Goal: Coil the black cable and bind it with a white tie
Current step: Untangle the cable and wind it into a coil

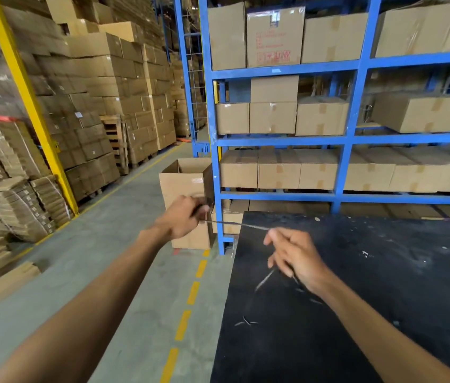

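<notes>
Head view, looking down a warehouse aisle. Two bare arms reach forward. The left hand [183,217] is held over the concrete floor [124,272], just left of a black table [384,286], its fingers curled round a blurred small coil of the black cable [226,223]. From that hand a thin, taut stretch of the cable runs right to the right hand [292,255], which hovers above the table's near-left corner with thumb and fingers pinched on the strand. A loose tail of cable drops from under the right hand toward the table; motion blur makes its end hard to trace. No white tie can be made out. Behind the hands stand an open cardboard box [186,183] and a blue shelving rack [353,139] filled with sealed cartons; stacked cartons line the left side.

Judging from this, coiling is under way. The risk: the tight strand could slip from the pinching fingers, or the loops in the left hand could spring loose before anything binds them.
</notes>
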Demonstrator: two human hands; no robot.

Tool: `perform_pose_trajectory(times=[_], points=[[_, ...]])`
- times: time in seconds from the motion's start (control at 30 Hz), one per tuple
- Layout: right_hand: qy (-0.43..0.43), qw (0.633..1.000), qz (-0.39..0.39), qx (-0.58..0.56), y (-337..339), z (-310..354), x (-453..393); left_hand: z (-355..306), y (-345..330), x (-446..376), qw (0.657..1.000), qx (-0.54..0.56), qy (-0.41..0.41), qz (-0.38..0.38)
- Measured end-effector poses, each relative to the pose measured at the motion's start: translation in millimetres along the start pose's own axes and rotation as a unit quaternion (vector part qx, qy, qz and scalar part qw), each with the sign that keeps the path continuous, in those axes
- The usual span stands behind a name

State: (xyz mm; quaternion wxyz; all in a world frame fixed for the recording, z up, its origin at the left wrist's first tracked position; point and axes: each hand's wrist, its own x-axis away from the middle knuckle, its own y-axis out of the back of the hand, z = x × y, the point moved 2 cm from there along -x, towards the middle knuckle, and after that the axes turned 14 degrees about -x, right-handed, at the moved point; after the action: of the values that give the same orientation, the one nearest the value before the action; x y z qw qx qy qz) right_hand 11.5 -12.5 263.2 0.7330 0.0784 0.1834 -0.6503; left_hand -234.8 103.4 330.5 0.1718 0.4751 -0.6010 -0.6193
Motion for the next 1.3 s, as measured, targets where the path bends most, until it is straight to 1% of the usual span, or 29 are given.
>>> perform_pose_trajectory(times=[0.03, 0.1, 0.17, 0.23, 0.27, 0.33, 0.4, 0.43, 0.47, 0.5, 0.53, 0.57, 0.67, 0.73, 0.8, 0.87, 0.93, 0.97, 1.0, 1.07, 1.13, 1.17, 1.23, 1.3], points=[[0.018, 0.999, -0.027, 0.011, 4.5, 10.6, -7.3, -0.2, -8.2, 7.2, 0.997, 0.05, 0.006, 0.053], [0.042, 0.995, -0.078, 0.045, 10.6, 28.0, -20.7, -8.1, -18.8, 17.4, 0.982, 0.149, 0.029, 0.112], [0.054, 0.989, -0.12, 0.063, 13.8, 37.7, -34.0, -22.2, -19.4, 23.5, 0.961, 0.237, 0.035, 0.135], [0.062, 0.984, -0.151, 0.074, 18.5, 41.9, -44.4, -37.6, -13.2, 26.2, 0.925, 0.349, 0.029, 0.151], [0.065, 0.981, -0.16, 0.09, 21.1, 41.7, -47.1, -44.0, -8.3, 27.5, 0.893, 0.418, 0.031, 0.163], [0.063, 0.975, -0.152, 0.148, 22.8, 36.6, -48.2, -53.4, 5.5, 28.5, 0.808, 0.562, 0.027, 0.175], [0.038, 0.975, -0.106, 0.194, 16.2, 19.4, -42.4, -58.0, 21.6, 25.5, 0.728, 0.668, 0.004, 0.151], [0.015, 0.98, -0.074, 0.185, 9.4, 6.7, -36.4, -59.0, 28.6, 22.4, 0.694, 0.708, -0.009, 0.128], [-0.011, 0.986, -0.042, 0.162, 0.6, -5.6, -29.8, -59.8, 34.1, 17.8, 0.666, 0.739, -0.017, 0.097], [-0.039, 0.99, -0.014, 0.132, -9.8, -16.6, -22.7, -59.8, 37.8, 12.5, 0.649, 0.758, -0.014, 0.061], [-0.062, 0.993, 0.008, 0.1, -20.4, -26.1, -15.5, -60.4, 38.7, 7.0, 0.643, 0.765, -0.001, 0.022], [-0.076, 0.994, 0.027, 0.069, -30.7, -33.3, -8.7, -60.5, 38.0, 1.7, 0.648, 0.761, 0.016, -0.018], [-0.11, 0.991, 0.08, 0.003, -52.7, -46.4, 10.2, -56.8, 33.4, -10.4, 0.684, 0.715, 0.052, -0.133], [-0.131, 0.985, 0.115, -0.003, -57.3, -51.3, 21.6, -48.9, 31.4, -14.8, 0.722, 0.658, 0.067, -0.204], [-0.149, 0.981, 0.124, -0.01, -56.1, -51.5, 28.9, -36.8, 28.4, -17.6, 0.76, 0.588, 0.1, -0.26], [-0.157, 0.979, 0.13, 0.0, -51.6, -45.3, 30.9, -27.4, 22.4, -18.8, 0.801, 0.499, 0.143, -0.298], [-0.155, 0.974, 0.157, 0.052, -48.7, -35.1, 31.0, -22.4, 13.9, -17.4, 0.86, 0.355, 0.168, -0.327], [-0.151, 0.97, 0.174, 0.078, -47.6, -30.1, 31.0, -20.6, 9.3, -15.8, 0.887, 0.275, 0.17, -0.33], [-0.146, 0.966, 0.189, 0.099, -46.3, -25.5, 31.4, -19.1, 5.7, -14.0, 0.909, 0.202, 0.169, -0.322], [-0.139, 0.958, 0.211, 0.135, -40.8, -16.6, 33.2, -10.4, 2.0, -10.7, 0.942, 0.083, 0.152, -0.287], [-0.12, 0.958, 0.217, 0.146, -30.2, -7.2, 34.8, 1.6, -0.1, -6.4, 0.969, -0.007, 0.107, -0.223], [-0.103, 0.963, 0.206, 0.143, -23.5, -1.1, 34.0, 7.6, -1.8, -3.2, 0.98, -0.038, 0.076, -0.182], [-0.056, 0.978, 0.139, 0.145, -9.0, 12.7, 27.7, 15.9, -8.7, 6.7, 0.995, -0.048, 0.027, -0.086], [-0.001, 0.982, 0.052, 0.181, 5.4, 25.3, 14.1, 16.1, -18.8, 18.0, 1.0, -0.003, 0.011, 0.009]])
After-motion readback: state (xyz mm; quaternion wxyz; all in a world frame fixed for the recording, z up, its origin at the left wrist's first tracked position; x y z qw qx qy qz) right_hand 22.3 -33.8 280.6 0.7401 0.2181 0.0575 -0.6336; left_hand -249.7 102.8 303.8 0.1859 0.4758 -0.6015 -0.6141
